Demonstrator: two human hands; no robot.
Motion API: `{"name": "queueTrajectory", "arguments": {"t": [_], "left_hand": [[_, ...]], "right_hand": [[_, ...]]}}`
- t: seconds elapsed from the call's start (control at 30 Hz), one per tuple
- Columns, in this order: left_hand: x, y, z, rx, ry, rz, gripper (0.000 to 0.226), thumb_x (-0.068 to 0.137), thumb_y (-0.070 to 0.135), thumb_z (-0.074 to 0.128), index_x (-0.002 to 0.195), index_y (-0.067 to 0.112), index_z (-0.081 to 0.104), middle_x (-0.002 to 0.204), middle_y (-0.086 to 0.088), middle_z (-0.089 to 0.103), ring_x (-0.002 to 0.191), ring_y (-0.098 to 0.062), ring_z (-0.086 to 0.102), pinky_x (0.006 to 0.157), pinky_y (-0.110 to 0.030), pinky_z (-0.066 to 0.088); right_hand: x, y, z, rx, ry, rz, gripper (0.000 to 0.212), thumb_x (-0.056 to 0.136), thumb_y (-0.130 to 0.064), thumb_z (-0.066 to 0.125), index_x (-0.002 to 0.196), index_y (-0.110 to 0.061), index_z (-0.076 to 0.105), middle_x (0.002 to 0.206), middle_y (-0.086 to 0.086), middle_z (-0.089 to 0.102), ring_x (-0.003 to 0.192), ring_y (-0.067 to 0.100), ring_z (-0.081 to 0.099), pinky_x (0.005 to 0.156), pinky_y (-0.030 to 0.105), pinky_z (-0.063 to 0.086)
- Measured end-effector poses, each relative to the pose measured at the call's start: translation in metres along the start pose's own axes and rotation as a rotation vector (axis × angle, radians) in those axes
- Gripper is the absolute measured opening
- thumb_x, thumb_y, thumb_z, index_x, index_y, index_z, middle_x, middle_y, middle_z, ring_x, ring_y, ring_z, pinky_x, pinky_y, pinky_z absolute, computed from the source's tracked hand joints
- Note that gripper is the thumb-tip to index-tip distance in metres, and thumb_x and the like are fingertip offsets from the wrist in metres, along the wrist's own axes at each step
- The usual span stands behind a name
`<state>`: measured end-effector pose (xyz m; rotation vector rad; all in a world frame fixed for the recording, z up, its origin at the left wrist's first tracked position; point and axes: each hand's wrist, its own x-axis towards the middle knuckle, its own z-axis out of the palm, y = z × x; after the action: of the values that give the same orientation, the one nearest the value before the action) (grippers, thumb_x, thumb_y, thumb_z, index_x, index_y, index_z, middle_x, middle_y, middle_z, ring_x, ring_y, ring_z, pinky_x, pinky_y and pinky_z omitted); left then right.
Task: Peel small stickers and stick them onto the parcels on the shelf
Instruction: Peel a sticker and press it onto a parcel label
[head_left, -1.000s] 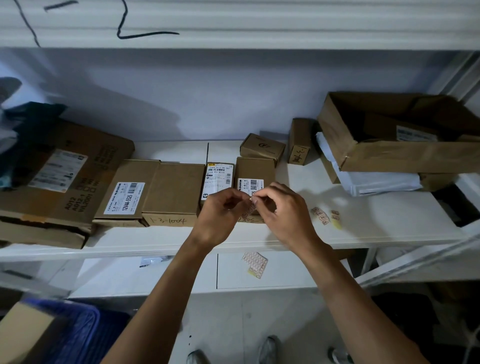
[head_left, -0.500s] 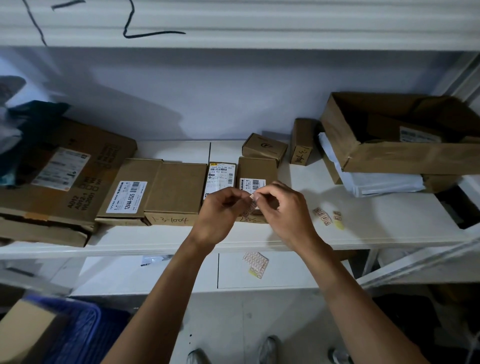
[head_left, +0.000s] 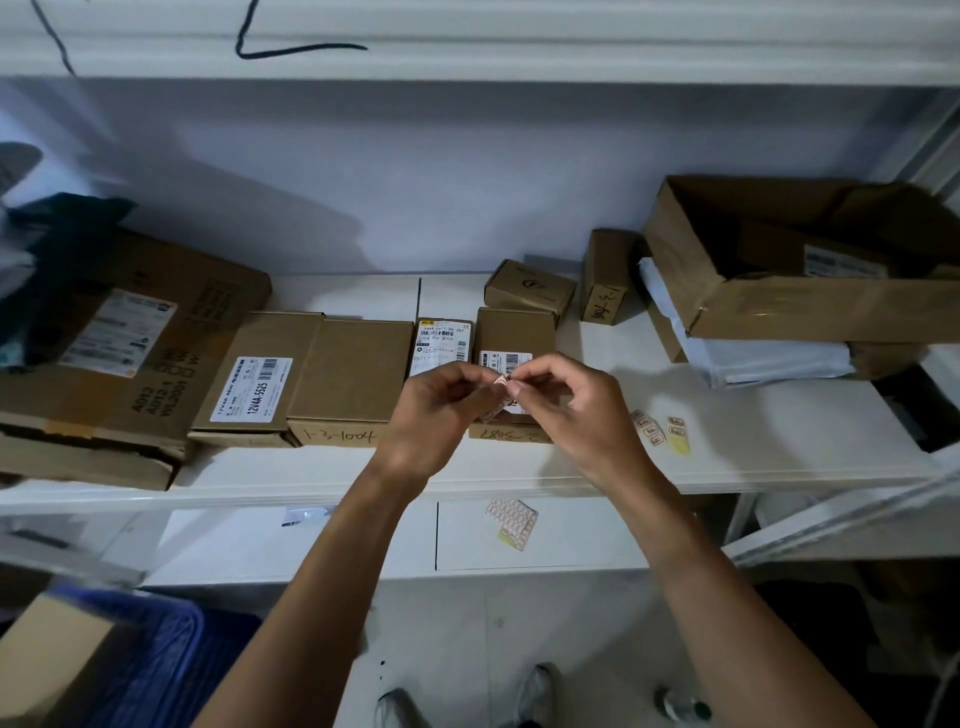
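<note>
Both hands (head_left: 511, 405) pinch a mostly hidden sticker strip (head_left: 501, 400).

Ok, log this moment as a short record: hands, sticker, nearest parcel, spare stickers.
left hand: pinching the small sticker strip
right hand: fingertips picking at the same strip
small sticker strip: held between both hands, no sticker placed yet
small brown cardboard parcel: directly behind the hands
loose sticker strips: lying on the white shelf, right of the hands

On the shelf (head_left: 779, 457), parcels (head_left: 353, 379) lie left, loose sticker strips (head_left: 657, 428) right, an open box (head_left: 800, 291) behind them.
</note>
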<state>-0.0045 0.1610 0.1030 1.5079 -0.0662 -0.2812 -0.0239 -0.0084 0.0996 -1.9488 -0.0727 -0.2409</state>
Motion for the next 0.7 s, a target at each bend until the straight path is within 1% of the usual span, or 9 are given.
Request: {"name": "queueTrajectory", "arguments": {"t": [0.07,0.2,0.27,0.4,0.53,0.63,0.7], "left_hand": [[0.0002,0.0008,0.0000,0.022,0.000,0.014,0.006,0.089,0.009,0.072,0.093,0.006,0.073,0.080,-0.004,0.073,0.079,-0.014,0.068,0.087,-0.035,0.056],[0.0012,0.0028,-0.0005,0.055,-0.008,0.031,0.004,0.088,0.010,0.073,0.093,0.009,0.073,0.088,-0.009,0.077,0.084,-0.015,0.072,0.084,-0.029,0.056],[0.0015,0.0030,-0.0017,0.067,-0.018,0.028,0.004,0.089,0.010,0.072,0.093,0.010,0.073,0.088,-0.009,0.077,0.083,-0.015,0.071,0.081,-0.028,0.055],[0.0015,0.0034,-0.0027,0.064,-0.022,0.021,0.007,0.089,0.011,0.073,0.095,0.008,0.073,0.088,-0.009,0.076,0.081,-0.014,0.070,0.083,-0.029,0.055],[0.0007,0.0058,-0.0016,0.057,-0.023,0.019,0.010,0.089,0.012,0.072,0.096,0.006,0.073,0.085,-0.005,0.075,0.077,-0.010,0.069,0.077,-0.023,0.052],[0.0008,0.0056,-0.0019,0.044,-0.029,0.008,0.011,0.089,0.012,0.072,0.097,0.005,0.072,0.085,-0.004,0.074,0.077,-0.010,0.067,0.080,-0.026,0.053],[0.0011,0.0046,-0.0020,0.037,-0.030,-0.003,0.010,0.089,0.011,0.072,0.097,0.005,0.072,0.084,-0.004,0.074,0.077,-0.011,0.066,0.084,-0.032,0.053]], "right_hand": [[-0.0003,-0.0006,-0.0010,-0.065,-0.004,-0.037,0.005,0.090,-0.018,0.073,0.093,-0.016,0.077,0.082,-0.013,0.073,0.080,0.009,0.071,0.075,0.032,0.057],[0.0004,-0.0035,-0.0028,-0.111,-0.007,-0.066,0.008,0.092,-0.017,0.071,0.094,-0.014,0.078,0.078,-0.019,0.070,0.076,0.003,0.068,0.072,0.019,0.050],[0.0004,-0.0052,-0.0036,-0.115,-0.016,-0.065,0.009,0.093,-0.016,0.069,0.093,-0.013,0.078,0.074,-0.020,0.068,0.074,0.004,0.067,0.070,0.018,0.049],[0.0009,-0.0073,-0.0041,-0.133,-0.017,-0.067,0.011,0.094,-0.015,0.068,0.093,-0.013,0.079,0.072,-0.021,0.066,0.070,0.000,0.063,0.066,0.016,0.047],[0.0021,-0.0082,-0.0040,-0.105,-0.008,-0.041,0.010,0.093,-0.015,0.069,0.092,-0.013,0.079,0.072,-0.019,0.068,0.070,-0.001,0.063,0.066,0.019,0.049],[0.0035,-0.0076,-0.0038,-0.067,-0.007,-0.006,0.010,0.092,-0.015,0.069,0.091,-0.013,0.079,0.073,-0.015,0.070,0.069,-0.001,0.063,0.067,0.017,0.048],[0.0035,-0.0067,-0.0035,-0.038,0.001,0.022,0.010,0.092,-0.016,0.069,0.091,-0.014,0.079,0.075,-0.012,0.072,0.070,0.000,0.063,0.068,0.017,0.049]]}}
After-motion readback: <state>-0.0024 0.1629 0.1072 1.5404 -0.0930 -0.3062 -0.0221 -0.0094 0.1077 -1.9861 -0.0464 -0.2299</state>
